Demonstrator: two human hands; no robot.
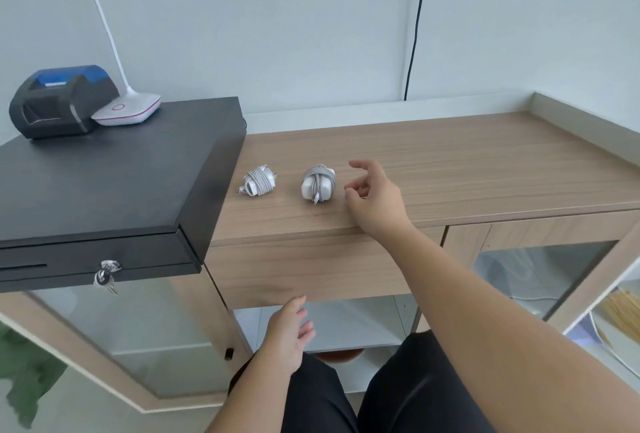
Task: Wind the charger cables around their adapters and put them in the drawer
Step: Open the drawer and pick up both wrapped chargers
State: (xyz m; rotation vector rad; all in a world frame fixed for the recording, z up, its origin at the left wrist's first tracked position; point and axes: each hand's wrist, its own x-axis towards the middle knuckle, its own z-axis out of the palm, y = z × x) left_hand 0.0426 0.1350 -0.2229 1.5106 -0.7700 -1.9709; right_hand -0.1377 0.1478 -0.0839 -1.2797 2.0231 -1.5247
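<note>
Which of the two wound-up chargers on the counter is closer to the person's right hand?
The right-hand charger, whose cable end hangs toward the counter's front edge. It lies just beside the right hand, while the other charger sits farther left, next to the black cash drawer.

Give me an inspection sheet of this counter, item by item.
Surface: wooden counter, its drawer front closed.
Job's things: two wound chargers, left charger and right charger, lying apart on the counter.
Clutter: black cash drawer with keys; receipt printer; desk lamp.
Grips: right hand open beside the right charger; left hand open below the drawer front.
Cables: black cable on the wall.
Surroundings: glass cabinet doors below.
</note>
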